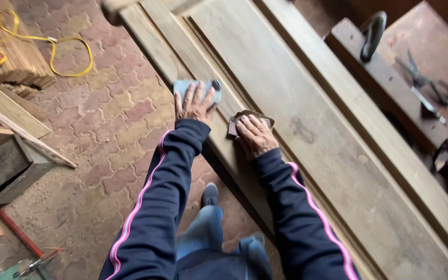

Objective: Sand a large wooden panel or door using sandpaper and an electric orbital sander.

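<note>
We press a folded sandpaper flat on the door's frame edge with our right hand, fingers spread over it. Our left hand pins a blue-grey sheet just beside. Scissors lie well apart on the bench.

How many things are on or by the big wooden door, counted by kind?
Hands pressing on the door: 2, left hand and right hand
Sanding pads: 2, blue-grey pad and brown sandpaper
Wooden door: 1
Scissors: 1
Yellow cord: 1
Total: 7
</note>
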